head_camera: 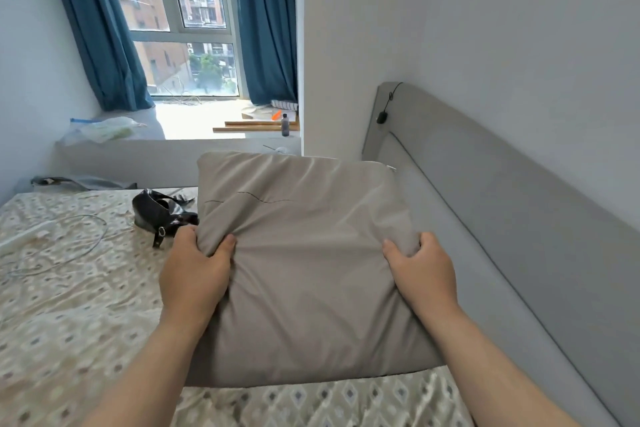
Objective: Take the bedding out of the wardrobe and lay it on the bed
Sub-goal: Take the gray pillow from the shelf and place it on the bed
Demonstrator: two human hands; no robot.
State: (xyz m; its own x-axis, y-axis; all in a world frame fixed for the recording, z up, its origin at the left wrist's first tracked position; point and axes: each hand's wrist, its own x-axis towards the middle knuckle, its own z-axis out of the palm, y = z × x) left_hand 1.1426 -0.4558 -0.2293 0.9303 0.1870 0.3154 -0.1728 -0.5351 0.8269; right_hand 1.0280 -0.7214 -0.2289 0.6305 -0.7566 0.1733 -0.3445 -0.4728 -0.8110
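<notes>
Both hands, left hand (194, 270) and right hand (420, 267), have fingers bunched into the plump grey fabric pillow (304, 263) at centre frame, steadying it above the diamond-patterned quilted bed (69, 322), seemingly for setting down by the headboard.

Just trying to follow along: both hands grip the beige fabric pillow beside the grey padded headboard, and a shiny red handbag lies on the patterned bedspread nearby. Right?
Not quite: the head view shows the shiny handbag is black, not red. The rest holds: left hand and right hand grip the beige fabric pillow beside the grey padded headboard.
</notes>
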